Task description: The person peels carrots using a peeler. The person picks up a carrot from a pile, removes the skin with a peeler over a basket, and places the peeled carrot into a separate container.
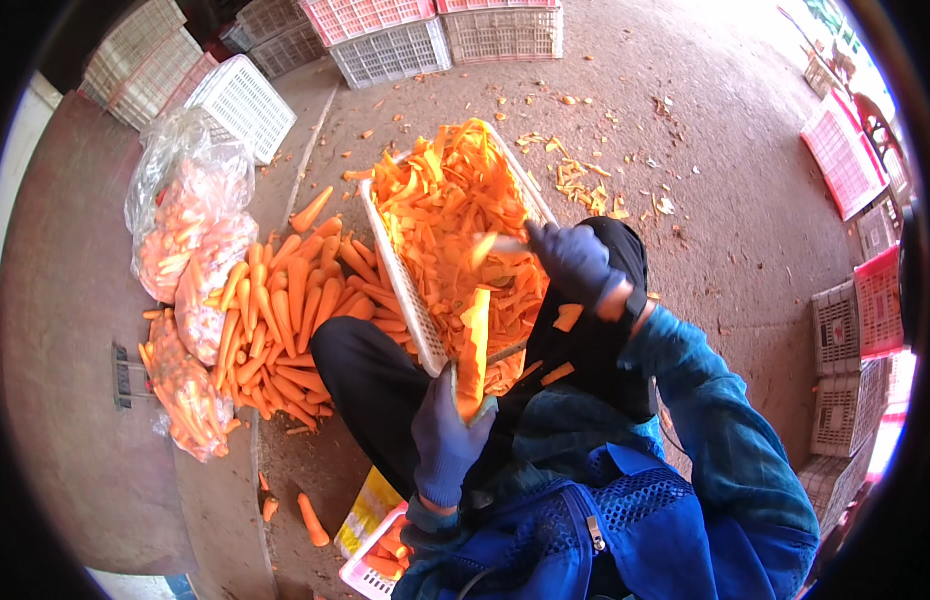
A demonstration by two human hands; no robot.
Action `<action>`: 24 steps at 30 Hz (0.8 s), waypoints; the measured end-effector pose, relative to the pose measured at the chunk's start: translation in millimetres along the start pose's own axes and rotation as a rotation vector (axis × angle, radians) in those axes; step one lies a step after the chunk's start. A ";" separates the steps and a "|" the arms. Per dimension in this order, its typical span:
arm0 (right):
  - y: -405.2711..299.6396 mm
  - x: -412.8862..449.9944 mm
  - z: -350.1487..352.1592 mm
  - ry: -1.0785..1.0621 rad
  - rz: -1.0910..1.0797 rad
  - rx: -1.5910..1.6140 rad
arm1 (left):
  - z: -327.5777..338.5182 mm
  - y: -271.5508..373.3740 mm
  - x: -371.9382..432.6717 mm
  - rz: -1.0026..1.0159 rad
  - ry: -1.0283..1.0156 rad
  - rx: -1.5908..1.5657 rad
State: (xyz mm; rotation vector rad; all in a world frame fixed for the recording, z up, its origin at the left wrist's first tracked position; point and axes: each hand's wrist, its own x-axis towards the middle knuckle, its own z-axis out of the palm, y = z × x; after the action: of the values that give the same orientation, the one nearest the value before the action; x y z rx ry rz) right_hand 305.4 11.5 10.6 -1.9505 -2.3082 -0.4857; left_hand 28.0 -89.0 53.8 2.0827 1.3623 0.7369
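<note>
My left hand point(451, 435), in a dark work glove, grips the lower end of a large carrot point(474, 349) with flat cut faces, held upright over the near end of a plastic crate. My gloved right hand point(577, 259) is closed on a blurred tool point(504, 244) above the same crate; its kind cannot be told. An orange piece point(481, 250) shows at the tool's far end. The white crate point(405, 289) is heaped with carrot shavings point(450, 187). A few pieces lie on my right thigh.
A pile of whole carrots point(285, 315) lies left of the crate, beside clear plastic bags of carrots point(191, 240). A pink basket point(367, 566) with carrots stands near my left side. Stacked crates point(390, 52) stand ahead and at right point(836, 412). Scraps point(577, 184) litter the floor.
</note>
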 end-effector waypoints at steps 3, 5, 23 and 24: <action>24.7 2.3 14.8 -0.090 0.095 0.233 | -2.1 2.9 0.0 0.012 0.005 0.106; 6.7 -17.6 -3.3 -0.003 -0.045 0.220 | -0.7 5.4 1.5 -0.016 0.056 0.219; -31.1 -16.4 -36.7 -0.149 -0.116 0.347 | -10.9 3.7 8.4 -0.023 -0.080 0.130; -25.3 -13.7 -34.3 -0.357 -0.126 0.700 | -12.3 -4.2 5.6 -0.027 -0.075 0.131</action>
State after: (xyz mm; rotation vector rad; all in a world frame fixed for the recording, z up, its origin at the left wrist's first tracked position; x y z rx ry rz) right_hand 278.5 -15.0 34.8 -1.6264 -2.3312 0.6415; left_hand 18.6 -80.6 60.4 2.1649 1.4290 0.5662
